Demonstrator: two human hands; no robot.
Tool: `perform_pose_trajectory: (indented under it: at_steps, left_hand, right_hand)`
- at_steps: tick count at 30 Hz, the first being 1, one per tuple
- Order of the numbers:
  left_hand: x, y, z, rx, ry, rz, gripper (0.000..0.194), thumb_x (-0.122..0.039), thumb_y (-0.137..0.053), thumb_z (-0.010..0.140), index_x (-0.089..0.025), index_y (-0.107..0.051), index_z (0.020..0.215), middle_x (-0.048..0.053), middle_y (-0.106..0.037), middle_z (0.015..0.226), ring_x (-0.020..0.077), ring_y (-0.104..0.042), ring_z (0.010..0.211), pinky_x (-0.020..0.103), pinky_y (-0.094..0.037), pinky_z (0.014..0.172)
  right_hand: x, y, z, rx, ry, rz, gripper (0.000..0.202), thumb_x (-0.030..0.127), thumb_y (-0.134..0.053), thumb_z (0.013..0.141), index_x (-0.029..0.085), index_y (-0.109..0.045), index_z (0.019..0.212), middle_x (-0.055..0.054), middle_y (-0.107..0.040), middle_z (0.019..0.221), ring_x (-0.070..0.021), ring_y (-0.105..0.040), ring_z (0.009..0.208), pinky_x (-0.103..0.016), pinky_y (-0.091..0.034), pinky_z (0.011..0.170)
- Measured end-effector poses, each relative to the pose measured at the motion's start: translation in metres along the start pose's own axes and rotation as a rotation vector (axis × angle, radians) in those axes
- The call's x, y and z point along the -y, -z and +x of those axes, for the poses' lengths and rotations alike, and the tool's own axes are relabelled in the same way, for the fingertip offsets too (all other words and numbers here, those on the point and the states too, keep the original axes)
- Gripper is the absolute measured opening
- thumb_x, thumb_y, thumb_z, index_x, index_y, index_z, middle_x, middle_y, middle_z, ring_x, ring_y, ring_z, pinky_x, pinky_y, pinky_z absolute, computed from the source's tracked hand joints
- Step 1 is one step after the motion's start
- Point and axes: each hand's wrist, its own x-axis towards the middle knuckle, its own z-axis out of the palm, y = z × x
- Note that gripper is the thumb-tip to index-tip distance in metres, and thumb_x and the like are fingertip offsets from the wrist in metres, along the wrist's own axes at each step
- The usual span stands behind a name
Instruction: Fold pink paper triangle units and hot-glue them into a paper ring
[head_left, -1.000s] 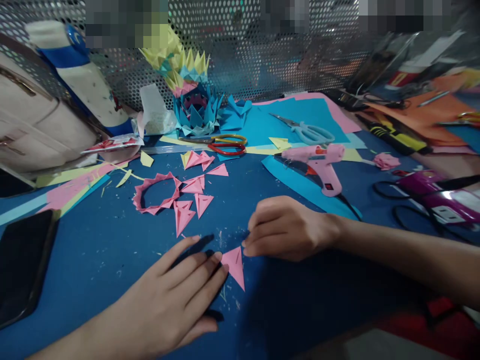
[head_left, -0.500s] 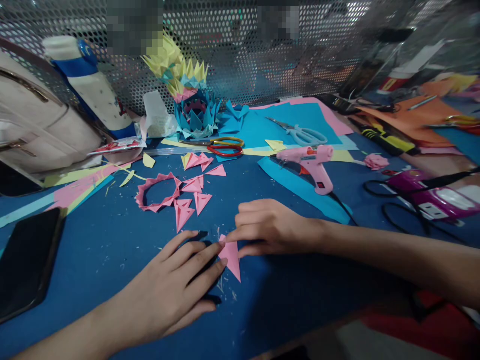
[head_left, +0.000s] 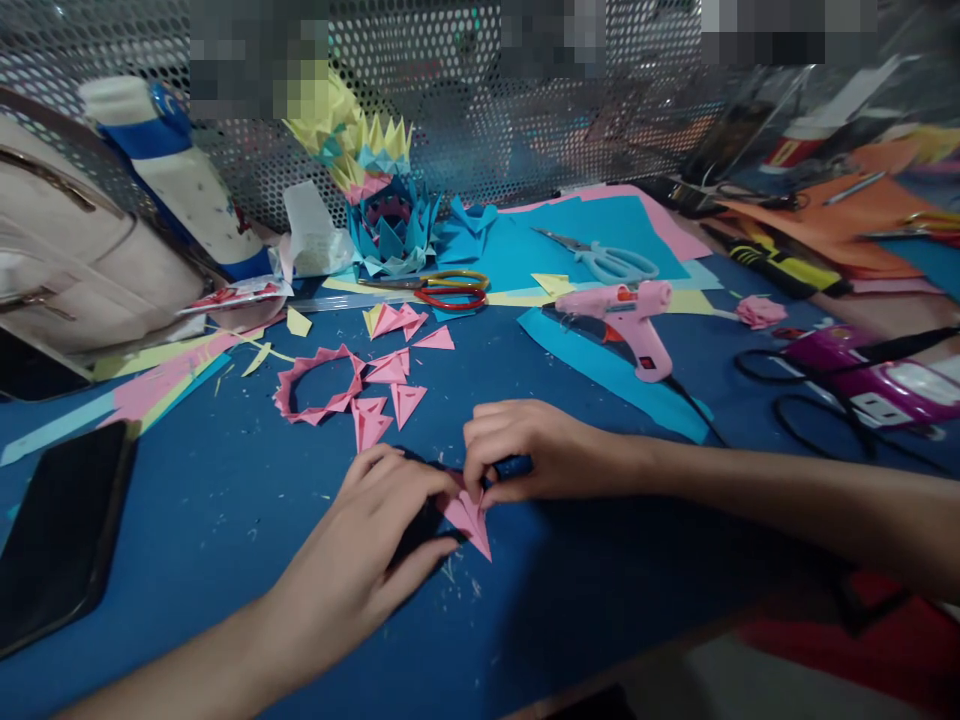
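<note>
A small folded pink paper piece lies on the blue table, its point toward the front. My right hand pinches its upper right edge between thumb and index finger. At its left side my left hand touches the paper with curled fingers, the thumb beside its lower edge. Just behind my left hand lie several folded pink paper triangles and a ring of joined pink pieces.
Behind stand a paper model and a bottle. A pink glue gun, blue scissors and red-and-yellow-handled scissors lie farther back. A phone is at left, a purple device at right.
The pink paper now shows an opened fold with a crease. My right fingers have closed on its edge, and my left fingers have drawn in and curled beside it.
</note>
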Motion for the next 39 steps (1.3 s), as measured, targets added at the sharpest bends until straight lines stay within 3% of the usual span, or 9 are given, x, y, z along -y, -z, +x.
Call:
perform_pose_trajectory:
  at_steps: [2,6,9,14,18,25,28,32,39]
  left_hand:
    - [0.000,-0.001,0.001,-0.031,0.023,0.010,0.020,-0.023,-0.056,0.099,-0.024,-0.053,0.119,0.000,-0.063,0.103,0.0175,-0.054,0.094,0.035,-0.033,0.092]
    - [0.002,-0.002,-0.004,-0.037,-0.088,0.125,0.022,-0.016,-0.050,0.101,-0.027,-0.061,0.116,0.000,-0.063,0.099,0.0163,-0.054,0.090,0.037,-0.029,0.093]
    - [0.002,-0.003,-0.008,-0.071,-0.125,0.181,0.019,-0.018,-0.050,0.101,-0.025,-0.063,0.114,0.001,-0.064,0.098,0.0162,-0.055,0.087,0.038,-0.028,0.094]
    - [0.000,-0.004,-0.008,-0.087,-0.098,0.164,0.021,-0.023,-0.050,0.102,-0.023,-0.059,0.121,0.002,-0.065,0.100,0.0168,-0.056,0.090,0.037,-0.029,0.096]
    - [0.001,-0.004,-0.008,-0.077,-0.127,0.167,0.021,-0.019,-0.046,0.102,-0.024,-0.066,0.108,0.003,-0.062,0.096,0.0167,-0.055,0.089,0.038,-0.031,0.094]
    - [-0.006,-0.008,-0.008,-0.094,-0.215,0.226,0.023,-0.017,-0.045,0.101,-0.020,-0.065,0.111,0.001,-0.058,0.080,0.0154,-0.048,0.072,0.036,-0.033,0.081]
    - [-0.011,-0.014,0.000,-0.098,-0.226,0.272,0.020,-0.021,-0.047,0.102,-0.020,-0.066,0.104,0.000,-0.058,0.078,0.0158,-0.047,0.072,0.034,-0.033,0.075]
    - [-0.014,-0.019,0.005,-0.198,-0.294,0.349,0.030,-0.015,-0.041,0.103,-0.018,-0.067,0.088,0.000,-0.058,0.072,0.0149,-0.044,0.068,0.034,-0.032,0.073]
    - [-0.003,-0.006,-0.004,-0.216,-0.305,0.363,0.027,-0.014,-0.043,0.102,-0.019,-0.068,0.094,0.003,-0.067,0.091,0.0161,-0.053,0.081,0.037,-0.037,0.082]
  right_hand:
    - [0.000,0.000,0.000,-0.001,0.016,0.012,0.003,0.021,-0.071,0.089,0.019,-0.072,0.088,0.000,-0.064,0.080,-0.0129,-0.053,0.079,-0.024,-0.038,0.071]
    - [0.001,0.001,-0.002,0.004,0.042,0.021,0.010,0.028,-0.070,0.090,0.019,-0.072,0.086,-0.001,-0.065,0.081,-0.0129,-0.052,0.079,-0.025,-0.038,0.073]
    - [0.003,0.002,-0.003,-0.007,0.046,0.044,0.016,0.033,-0.071,0.090,0.019,-0.072,0.083,0.000,-0.065,0.080,-0.0129,-0.052,0.078,-0.026,-0.038,0.074]
    - [0.004,0.000,-0.004,-0.025,0.031,-0.039,0.007,0.023,-0.071,0.089,0.018,-0.069,0.084,0.001,-0.064,0.080,-0.0122,-0.052,0.078,-0.025,-0.037,0.074]
    - [0.005,-0.001,-0.002,-0.005,-0.053,-0.081,0.018,0.024,-0.076,0.083,0.018,-0.065,0.095,0.003,-0.062,0.082,-0.0120,-0.053,0.079,-0.024,-0.036,0.073]
    - [0.007,0.001,-0.001,0.037,-0.056,-0.124,0.020,0.031,-0.073,0.087,0.018,-0.066,0.102,0.001,-0.060,0.083,-0.0146,-0.053,0.080,-0.026,-0.036,0.073]
    - [0.005,0.000,0.000,0.035,-0.022,-0.106,0.019,0.030,-0.069,0.090,0.019,-0.067,0.105,-0.001,-0.063,0.088,-0.0157,-0.054,0.083,-0.026,-0.037,0.076]
    - [0.005,-0.002,0.000,0.011,0.025,-0.085,0.013,0.026,-0.068,0.091,0.019,-0.068,0.102,-0.002,-0.063,0.092,-0.0152,-0.054,0.085,-0.027,-0.038,0.078]
    - [0.008,-0.002,-0.001,-0.027,0.025,-0.119,0.005,0.020,-0.067,0.091,0.018,-0.068,0.087,0.000,-0.060,0.082,-0.0134,-0.051,0.079,-0.025,-0.038,0.072]
